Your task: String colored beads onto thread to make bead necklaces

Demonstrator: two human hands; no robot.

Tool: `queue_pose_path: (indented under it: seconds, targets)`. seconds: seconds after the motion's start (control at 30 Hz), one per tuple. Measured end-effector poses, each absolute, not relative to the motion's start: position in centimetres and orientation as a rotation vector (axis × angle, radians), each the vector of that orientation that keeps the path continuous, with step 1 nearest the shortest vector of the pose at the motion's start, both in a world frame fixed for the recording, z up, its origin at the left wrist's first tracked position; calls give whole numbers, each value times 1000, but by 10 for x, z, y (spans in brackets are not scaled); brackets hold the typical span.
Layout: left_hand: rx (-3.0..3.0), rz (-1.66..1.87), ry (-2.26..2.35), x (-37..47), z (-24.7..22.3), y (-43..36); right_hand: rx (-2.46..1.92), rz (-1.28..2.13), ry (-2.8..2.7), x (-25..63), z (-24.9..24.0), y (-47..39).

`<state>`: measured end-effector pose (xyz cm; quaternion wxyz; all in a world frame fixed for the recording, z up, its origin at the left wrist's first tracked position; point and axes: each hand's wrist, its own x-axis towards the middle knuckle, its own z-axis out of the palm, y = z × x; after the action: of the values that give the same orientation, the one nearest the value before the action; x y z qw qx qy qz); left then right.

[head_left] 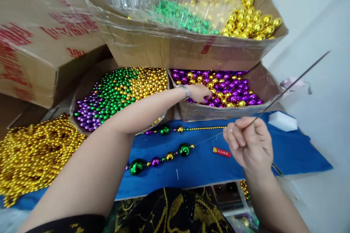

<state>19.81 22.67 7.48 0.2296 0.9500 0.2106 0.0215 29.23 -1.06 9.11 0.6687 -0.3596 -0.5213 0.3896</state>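
Right hand [250, 142]: fingers pinched on the long needle [290, 87] near its lower end. The needle is judged thin, stiff, light and slippery, so a grip close to that end suits it. Its long axis runs diagonally, tip pointing up and right, away from the bead strand [161, 158] trailing left of the hand on the blue cloth [295, 153]. Left hand [199, 93]: beyond the strand, fingers curled into the box of purple and gold beads [232, 89]; what they grip cannot be told
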Motion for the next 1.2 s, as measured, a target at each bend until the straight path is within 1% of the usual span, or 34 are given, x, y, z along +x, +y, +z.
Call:
queue_pose_path:
  seconds: [0.17, 0.27, 0.37, 0.47, 0.57, 0.67, 0.77, 0.9, 1.2]
  targets:
    - [2611, -139, 647, 227, 61, 228, -818, 898, -1130, 294, 69, -15]
    - [2621, -146, 634, 229, 58, 230, -886, 904, -1140, 296, 54, -20]
    - [2590, -28, 595, 219, 62, 233, -1075, 830, -1218, 299, 43, -26]
    - [2409, 299, 548, 197, 75, 229, -1266, 636, -1378, 302, 36, -33]
    - [1899, 630, 496, 164, 91, 209, -1394, 388, -1522, 302, 32, -37]
    - [1389, 780, 472, 131, 97, 176, -1451, 208, -1603, 299, 25, -39]
    - [1125, 879, 497, 107, 88, 144, -1449, 111, -1666, 295, 19, -38]
    - [963, 920, 536, 90, 71, 116, -1401, 34, -1748, 289, 15, -36]
    - [816, 920, 521, 79, 61, 99, -1342, 14, -1808, 279, 12, -36]
